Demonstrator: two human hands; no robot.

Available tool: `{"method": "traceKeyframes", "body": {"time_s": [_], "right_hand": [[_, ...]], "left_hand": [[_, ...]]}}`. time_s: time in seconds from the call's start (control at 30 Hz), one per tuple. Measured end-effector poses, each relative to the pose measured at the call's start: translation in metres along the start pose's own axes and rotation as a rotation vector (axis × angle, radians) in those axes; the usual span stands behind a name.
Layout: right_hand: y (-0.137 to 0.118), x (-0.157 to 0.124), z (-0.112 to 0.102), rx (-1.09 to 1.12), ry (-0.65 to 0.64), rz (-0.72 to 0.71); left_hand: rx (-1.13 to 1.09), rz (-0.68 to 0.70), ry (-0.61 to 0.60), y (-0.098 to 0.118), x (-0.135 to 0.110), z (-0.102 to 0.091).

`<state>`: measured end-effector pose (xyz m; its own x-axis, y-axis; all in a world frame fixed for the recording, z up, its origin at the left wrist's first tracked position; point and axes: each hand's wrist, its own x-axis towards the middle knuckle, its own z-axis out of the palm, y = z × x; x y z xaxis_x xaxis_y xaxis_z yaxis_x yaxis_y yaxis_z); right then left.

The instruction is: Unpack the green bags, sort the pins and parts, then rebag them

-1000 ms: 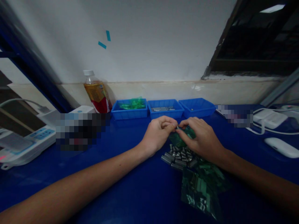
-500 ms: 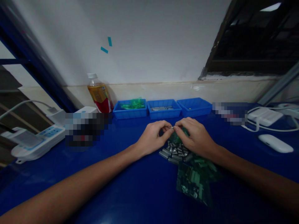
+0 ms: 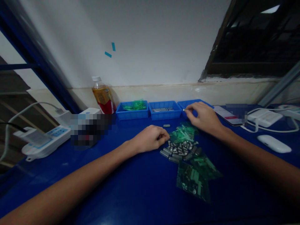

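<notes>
My left hand rests curled on the blue table beside a pile of small grey metal parts; what its fingers hold is hidden. My right hand is stretched toward the right blue bin and pinches a tiny pale piece at its fingertips, just at the bin's near corner. Green plastic bags with more parts lie beside and below the pile. One loose grey part lies between the hands and the bins.
Three blue bins line the back: the left bin holds green pieces, the middle bin holds grey parts. A drink bottle stands left of them. A white power strip lies left; a phone, white chargers and a white mouse lie right.
The hands, joined over the pile before, have parted. My right hand moved up to the right bin with a small piece; my left hand dropped to the table by the pile.
</notes>
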<state>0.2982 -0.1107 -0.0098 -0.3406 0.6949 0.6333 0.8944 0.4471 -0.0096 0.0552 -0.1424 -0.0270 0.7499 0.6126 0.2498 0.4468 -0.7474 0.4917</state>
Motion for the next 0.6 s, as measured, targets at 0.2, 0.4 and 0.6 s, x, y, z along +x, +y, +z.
{"method": "traceKeyframes", "body": {"time_s": [0.2,0.4,0.6], "right_hand": [[0.051,0.032,0.027,-0.041,-0.282,0.374],[0.011,0.008,0.013,0.048,-0.059,0.204],[-0.063,-0.032,-0.013,0.051,-0.092,-0.143]], "left_hand": [[0.185,0.071,-0.077,0.001,-0.002,-0.004],[0.312,0.038,-0.007,0.0,-0.002,-0.003],[0.218,-0.153,0.204,-0.001,-0.002,0.004]]}}
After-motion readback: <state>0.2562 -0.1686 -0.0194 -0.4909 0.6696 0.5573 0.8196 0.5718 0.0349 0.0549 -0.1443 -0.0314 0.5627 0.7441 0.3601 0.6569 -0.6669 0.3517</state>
